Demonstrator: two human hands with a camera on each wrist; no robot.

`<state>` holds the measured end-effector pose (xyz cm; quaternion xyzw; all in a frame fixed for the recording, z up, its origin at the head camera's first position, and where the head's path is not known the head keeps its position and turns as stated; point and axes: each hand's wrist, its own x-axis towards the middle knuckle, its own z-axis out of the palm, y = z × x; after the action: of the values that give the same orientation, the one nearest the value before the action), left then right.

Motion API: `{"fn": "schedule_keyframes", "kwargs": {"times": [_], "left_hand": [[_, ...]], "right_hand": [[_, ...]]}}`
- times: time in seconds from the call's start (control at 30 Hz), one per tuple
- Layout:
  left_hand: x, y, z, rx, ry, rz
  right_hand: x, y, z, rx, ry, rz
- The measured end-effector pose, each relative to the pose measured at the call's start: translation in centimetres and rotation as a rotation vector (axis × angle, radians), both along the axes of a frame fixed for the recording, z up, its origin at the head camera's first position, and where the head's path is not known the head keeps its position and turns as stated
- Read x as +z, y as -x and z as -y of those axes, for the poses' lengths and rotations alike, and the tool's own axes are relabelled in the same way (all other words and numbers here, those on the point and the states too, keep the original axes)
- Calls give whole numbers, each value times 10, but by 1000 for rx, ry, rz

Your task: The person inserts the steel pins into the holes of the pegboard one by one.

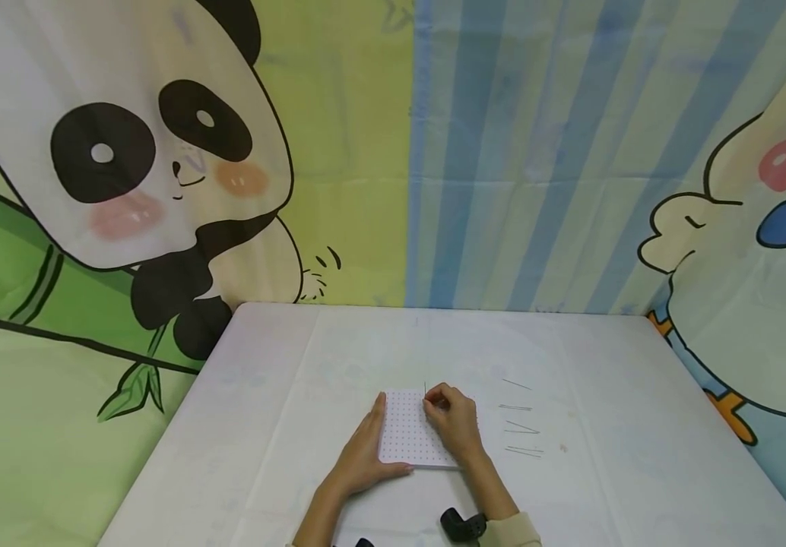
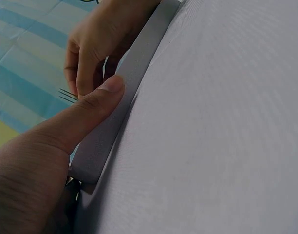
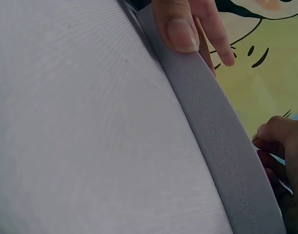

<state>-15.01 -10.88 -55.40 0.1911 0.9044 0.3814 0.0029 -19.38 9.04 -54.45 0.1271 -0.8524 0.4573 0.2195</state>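
A white board (image 1: 407, 444) with a grid of small dots lies on the table. My left hand (image 1: 362, 450) rests at its near-left corner, fingers straight along the left side. In the left wrist view the thumb (image 2: 102, 97) presses the board's front edge (image 2: 93, 158). Over the board's upper middle, my right hand (image 1: 457, 422) pinches a thin needle-like stick (image 1: 425, 389) between thumb and forefinger. Several thin lines (image 2: 68, 96) show beside that hand; whether they are held or stand in the board I cannot tell.
Several more thin sticks (image 1: 517, 384) lie in small groups on the white table (image 1: 605, 471) right of the board. A small pale speck (image 1: 562, 448) is farther right. A black device (image 1: 463, 526) sits on the right wrist. A patterned curtain (image 1: 352, 152) hangs behind the table.
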Motion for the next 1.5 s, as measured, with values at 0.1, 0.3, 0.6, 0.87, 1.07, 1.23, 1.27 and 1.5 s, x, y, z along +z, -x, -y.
{"fn": "schedule_keyframes", "kwargs": {"times": [0.1,0.3,0.6,0.87,1.07,1.23,1.27,1.5], "left_hand": [[0,0,0,-1,-2,1],[-1,0,0,-6,-1,3],[-2,-1,0,-16,-15,-38],[-1,1,-3,-9,-24,-32],[4,0,1,-3,-26,-23],[4,0,2,1,-30,-25],[4,0,2,3,-29,-22],[3,0,-1,6,-20,-9]], "right_hand": [[1,-2,-2,10,-9,41],[3,-8,-7,21,-16,99],[7,-28,-25,129,142,145],[23,-57,-80,119,142,65],[16,-78,-132,-81,78,138],[3,-80,-151,-182,-3,158],[1,-79,-151,-191,-22,163],[-9,-77,-152,-157,-133,126]]}}
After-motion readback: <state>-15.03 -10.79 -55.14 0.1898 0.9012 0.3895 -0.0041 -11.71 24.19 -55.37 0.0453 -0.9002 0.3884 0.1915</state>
